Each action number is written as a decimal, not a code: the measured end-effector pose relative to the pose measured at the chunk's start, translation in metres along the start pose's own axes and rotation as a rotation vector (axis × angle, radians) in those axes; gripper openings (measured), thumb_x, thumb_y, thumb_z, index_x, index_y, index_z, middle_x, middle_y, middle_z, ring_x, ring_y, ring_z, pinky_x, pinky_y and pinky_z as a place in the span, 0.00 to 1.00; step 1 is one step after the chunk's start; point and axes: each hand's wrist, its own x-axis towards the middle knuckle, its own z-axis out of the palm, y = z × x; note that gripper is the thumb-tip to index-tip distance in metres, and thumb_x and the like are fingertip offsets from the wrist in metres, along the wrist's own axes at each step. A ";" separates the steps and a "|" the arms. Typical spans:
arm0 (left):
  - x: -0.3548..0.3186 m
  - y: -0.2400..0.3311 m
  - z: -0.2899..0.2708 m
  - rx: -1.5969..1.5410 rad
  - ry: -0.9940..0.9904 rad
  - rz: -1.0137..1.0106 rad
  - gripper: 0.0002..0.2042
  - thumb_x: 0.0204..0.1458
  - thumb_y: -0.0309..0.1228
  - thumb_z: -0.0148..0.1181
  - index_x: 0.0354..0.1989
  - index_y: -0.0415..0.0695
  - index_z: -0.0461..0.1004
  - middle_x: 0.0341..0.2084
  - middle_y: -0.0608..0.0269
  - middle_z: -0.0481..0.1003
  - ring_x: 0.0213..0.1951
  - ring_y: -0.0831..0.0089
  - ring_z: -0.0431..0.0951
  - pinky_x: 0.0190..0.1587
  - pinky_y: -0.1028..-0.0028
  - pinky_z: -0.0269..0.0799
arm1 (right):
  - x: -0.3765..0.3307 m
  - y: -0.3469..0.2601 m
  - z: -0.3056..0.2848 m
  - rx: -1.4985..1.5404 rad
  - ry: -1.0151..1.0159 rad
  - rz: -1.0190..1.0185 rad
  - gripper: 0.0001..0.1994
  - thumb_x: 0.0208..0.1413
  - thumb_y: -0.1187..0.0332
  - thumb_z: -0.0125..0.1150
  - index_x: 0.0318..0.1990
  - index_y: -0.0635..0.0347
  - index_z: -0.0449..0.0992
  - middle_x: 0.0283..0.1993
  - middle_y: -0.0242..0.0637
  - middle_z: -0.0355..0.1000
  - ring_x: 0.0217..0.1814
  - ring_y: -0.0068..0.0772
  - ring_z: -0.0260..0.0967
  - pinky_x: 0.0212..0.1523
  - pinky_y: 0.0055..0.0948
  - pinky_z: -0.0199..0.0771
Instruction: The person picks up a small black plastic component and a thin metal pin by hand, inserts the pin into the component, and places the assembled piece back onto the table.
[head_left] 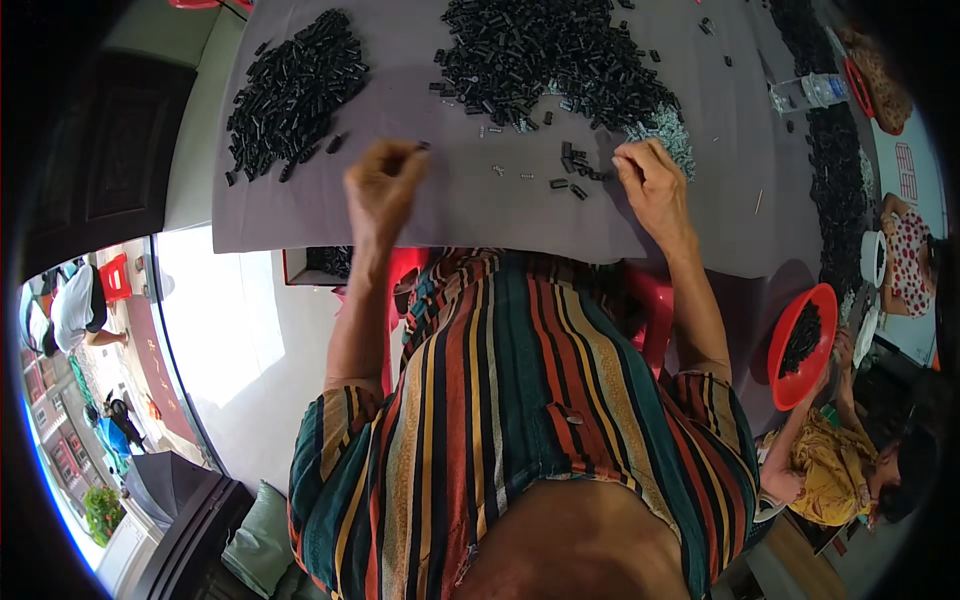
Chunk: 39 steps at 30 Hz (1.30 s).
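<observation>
Left hand (383, 185): fingers pinched on one small black part (424, 146). Right hand (650, 180): fingertips together, resting on the tabletop (480, 215) beside loose black parts (575, 165), nearer the large pile (550, 60) ahead.

- The cloth (480, 215) on the table is plain grey with a mauve tint.
- The small parts in the left heap (295, 90) are black.
- The middle heap (550, 55) is black too, with a pale silvery patch (668, 130) at its right edge.
- The shirt (520, 400) is striped lengthwise in dark teal, red, orange, mustard and black.
- The bowl (800, 345) at the right is bright red, filled with black pieces.
- A neighbour's top (830, 470) is yellow with a small pattern.
- The stool (650, 310) under the table is red.
</observation>
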 end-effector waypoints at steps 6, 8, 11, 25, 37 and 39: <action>0.042 -0.017 -0.064 0.574 0.321 0.144 0.05 0.42 0.27 0.60 0.27 0.39 0.74 0.22 0.57 0.74 0.26 0.67 0.75 0.32 0.71 0.69 | 0.027 -0.001 0.014 -0.167 0.077 -0.218 0.06 0.45 0.79 0.55 0.32 0.60 0.71 0.29 0.36 0.64 0.29 0.36 0.68 0.27 0.31 0.69; 0.052 -0.028 -0.073 0.954 0.401 0.287 0.05 0.42 0.28 0.60 0.27 0.41 0.74 0.25 0.57 0.73 0.31 0.62 0.73 0.36 0.66 0.68 | 0.035 -0.001 0.018 -0.318 0.020 -0.288 0.08 0.44 0.80 0.54 0.34 0.60 0.71 0.30 0.36 0.62 0.31 0.36 0.68 0.29 0.33 0.71; 0.055 -0.037 -0.074 1.067 0.385 0.321 0.06 0.42 0.28 0.59 0.29 0.42 0.73 0.27 0.57 0.72 0.34 0.59 0.71 0.38 0.63 0.66 | 0.041 0.003 0.021 -0.410 -0.011 -0.314 0.09 0.43 0.81 0.52 0.34 0.60 0.71 0.30 0.36 0.61 0.33 0.35 0.68 0.30 0.32 0.73; 0.021 -0.005 0.051 0.736 -0.050 0.572 0.09 0.41 0.33 0.62 0.27 0.43 0.72 0.24 0.59 0.70 0.31 0.59 0.70 0.36 0.64 0.63 | 0.034 -0.001 0.021 -0.283 -0.021 -0.282 0.07 0.46 0.77 0.57 0.32 0.61 0.67 0.29 0.38 0.62 0.31 0.37 0.68 0.28 0.31 0.71; 0.026 0.009 0.068 0.682 -0.132 0.809 0.06 0.39 0.23 0.52 0.28 0.45 0.72 0.26 0.61 0.66 0.32 0.63 0.65 0.35 0.66 0.60 | 0.027 -0.009 0.026 -0.028 0.022 -0.205 0.06 0.45 0.78 0.57 0.33 0.60 0.70 0.29 0.36 0.65 0.28 0.38 0.68 0.27 0.33 0.69; 0.027 0.013 0.076 0.698 -0.178 0.908 0.09 0.39 0.23 0.51 0.30 0.46 0.73 0.26 0.61 0.65 0.32 0.64 0.64 0.35 0.67 0.59 | 0.034 -0.012 0.031 -0.021 0.012 -0.221 0.07 0.45 0.78 0.57 0.34 0.60 0.70 0.30 0.36 0.65 0.27 0.38 0.68 0.27 0.33 0.70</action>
